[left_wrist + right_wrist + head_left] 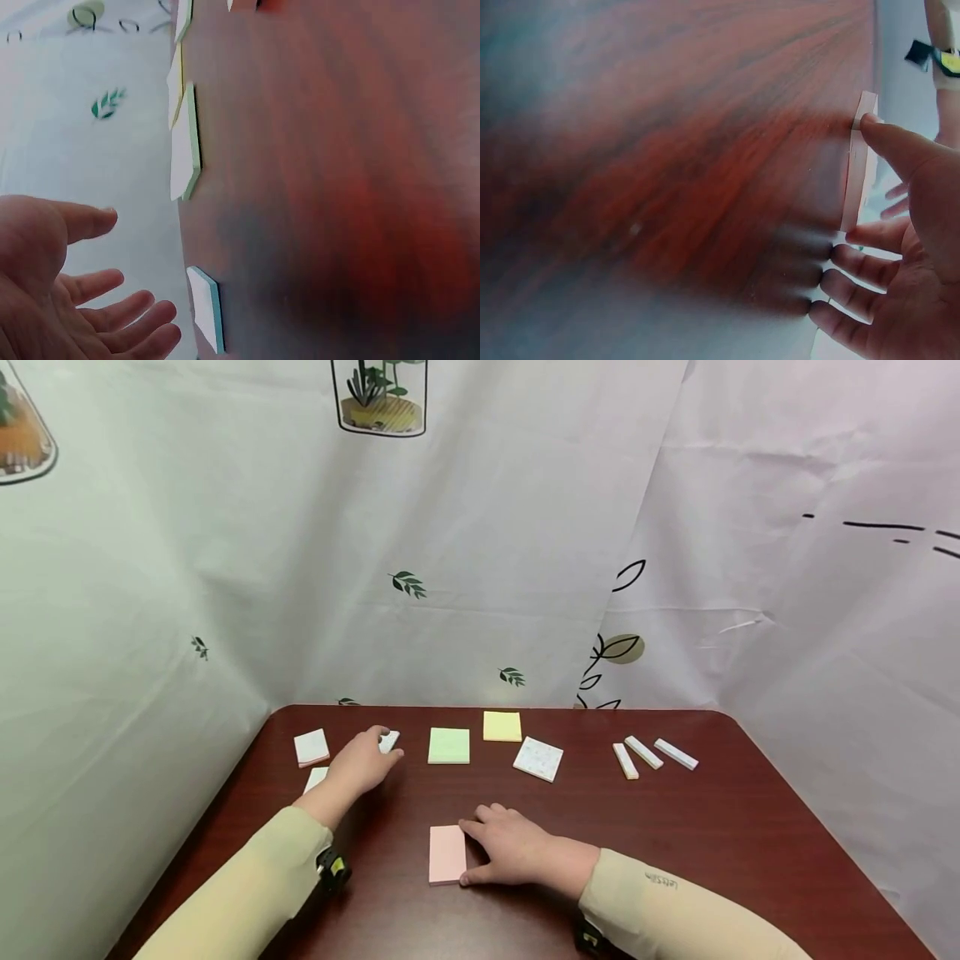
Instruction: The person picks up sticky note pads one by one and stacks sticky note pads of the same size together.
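Observation:
My right hand (517, 852) holds a pink sticky note pad (446, 857) that lies on the table, thumb and index finger at the corners of its right edge. In the right wrist view, its other fingers reach down to the tabletop beside the pad (857, 172). My left hand (365, 764) reaches over the far left of the table, fingers spread and relaxed, nothing in its grasp. Close by its fingertips lies a small white-topped pad (390, 742), whose edge shows blue in the left wrist view.
On the dark red table (555, 910), a green pad (448, 746), a yellow pad (502, 727) and a speckled white pad (537, 759) lie at the back middle. Three narrow strips (643, 752) lie back right. Two white pads (311, 747) sit left, one partly behind my left wrist.

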Tool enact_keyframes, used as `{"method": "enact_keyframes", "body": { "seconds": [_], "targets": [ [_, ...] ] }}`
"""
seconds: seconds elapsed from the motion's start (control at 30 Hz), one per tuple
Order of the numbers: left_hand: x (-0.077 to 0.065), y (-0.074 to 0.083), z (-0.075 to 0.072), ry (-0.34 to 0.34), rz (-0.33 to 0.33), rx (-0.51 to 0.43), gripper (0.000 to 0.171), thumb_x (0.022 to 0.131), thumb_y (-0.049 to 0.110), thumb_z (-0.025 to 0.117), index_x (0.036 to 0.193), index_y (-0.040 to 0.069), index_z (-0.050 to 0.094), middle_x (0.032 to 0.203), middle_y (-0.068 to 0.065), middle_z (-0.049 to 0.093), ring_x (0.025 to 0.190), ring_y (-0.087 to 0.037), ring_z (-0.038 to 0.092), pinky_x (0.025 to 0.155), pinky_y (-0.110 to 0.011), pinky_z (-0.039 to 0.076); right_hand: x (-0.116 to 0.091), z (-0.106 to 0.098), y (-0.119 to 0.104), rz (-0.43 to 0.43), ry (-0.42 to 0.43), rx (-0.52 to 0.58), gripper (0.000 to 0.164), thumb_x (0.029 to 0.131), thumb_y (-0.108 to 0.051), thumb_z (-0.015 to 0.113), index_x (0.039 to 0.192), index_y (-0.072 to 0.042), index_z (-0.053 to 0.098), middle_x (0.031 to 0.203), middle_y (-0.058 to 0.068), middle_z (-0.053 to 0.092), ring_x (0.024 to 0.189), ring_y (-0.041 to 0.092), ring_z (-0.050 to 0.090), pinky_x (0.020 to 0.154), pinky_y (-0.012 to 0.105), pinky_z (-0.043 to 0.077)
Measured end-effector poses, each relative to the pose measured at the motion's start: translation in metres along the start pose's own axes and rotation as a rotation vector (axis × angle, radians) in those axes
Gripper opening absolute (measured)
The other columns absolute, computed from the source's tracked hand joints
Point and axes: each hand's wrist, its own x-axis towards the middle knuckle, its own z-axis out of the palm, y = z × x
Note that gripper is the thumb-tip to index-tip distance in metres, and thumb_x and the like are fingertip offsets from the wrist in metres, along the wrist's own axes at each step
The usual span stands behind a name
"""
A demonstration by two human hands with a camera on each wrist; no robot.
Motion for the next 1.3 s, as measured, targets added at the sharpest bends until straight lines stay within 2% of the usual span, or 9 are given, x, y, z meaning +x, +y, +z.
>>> {"method": "enact_keyframes", "body": {
  "seconds": [0.17, 0.47, 0.57, 0.77, 1.0, 1.3],
  "targets": [
    [0.019, -0.001, 0.0, 0.026, -0.062, -0.032, 0.057, 0.099, 0.029, 0.057, 0.145, -0.001, 0.041, 0.142, -0.025, 0.048, 0.126, -0.041, 0.05, 0.098, -0.056, 0.043, 0.0, -0.001, 0.001, -0.002, -0.001, -0.002, 0.077, 0.083, -0.066, 0.067, 0.14, -0.014, 0.057, 0.107, -0.002, 0.054, 0.093, 0.013, 0.05, 0.083, 0.029, 0.046],
    [0.042, -0.003, 0.004, 0.022, -0.129, 0.0, 0.057, 0.098, 0.024, 0.056, 0.143, -0.007, 0.04, 0.135, -0.029, 0.052, 0.118, -0.045, 0.054, 0.092, -0.055, 0.047, 0.001, -0.002, 0.001, -0.001, -0.004, 0.002, 0.077, 0.083, -0.066, 0.066, 0.14, -0.014, 0.057, 0.108, -0.003, 0.054, 0.094, 0.013, 0.05, 0.085, 0.029, 0.046],
    [0.046, -0.004, 0.005, 0.001, -0.154, 0.015, 0.056, 0.098, 0.023, 0.056, 0.141, -0.009, 0.039, 0.13, -0.032, 0.052, 0.116, -0.049, 0.053, 0.09, -0.055, 0.047, 0.001, -0.002, 0.001, -0.002, -0.002, 0.005, 0.077, 0.083, -0.066, 0.066, 0.14, -0.014, 0.057, 0.108, -0.002, 0.055, 0.094, 0.013, 0.05, 0.085, 0.029, 0.046],
    [0.05, -0.002, 0.005, -0.037, -0.186, 0.037, 0.054, 0.097, 0.018, 0.052, 0.14, -0.011, 0.036, 0.131, -0.036, 0.046, 0.122, -0.053, 0.041, 0.091, -0.056, 0.043, 0.002, -0.002, 0.001, 0.0, -0.001, 0.008, 0.076, 0.083, -0.065, 0.067, 0.139, -0.014, 0.057, 0.109, -0.002, 0.055, 0.095, 0.014, 0.051, 0.086, 0.03, 0.046],
    [0.048, -0.001, 0.005, -0.036, -0.215, 0.068, 0.053, 0.097, 0.016, 0.054, 0.14, -0.011, 0.038, 0.133, -0.036, 0.042, 0.12, -0.051, 0.041, 0.095, -0.059, 0.04, 0.003, -0.002, 0.003, -0.002, -0.003, 0.026, 0.076, 0.083, -0.065, 0.067, 0.138, -0.014, 0.058, 0.108, -0.002, 0.055, 0.095, 0.013, 0.05, 0.085, 0.03, 0.046],
    [0.052, -0.012, 0.007, -0.035, -0.206, 0.05, 0.052, 0.094, 0.01, 0.057, 0.14, -0.009, 0.039, 0.134, -0.037, 0.04, 0.119, -0.052, 0.04, 0.092, -0.058, 0.041, 0.003, 0.0, 0.004, -0.008, 0.006, 0.035, 0.075, 0.082, -0.065, 0.068, 0.137, -0.014, 0.058, 0.107, -0.003, 0.054, 0.094, 0.012, 0.05, 0.085, 0.029, 0.046]
  ]
}}
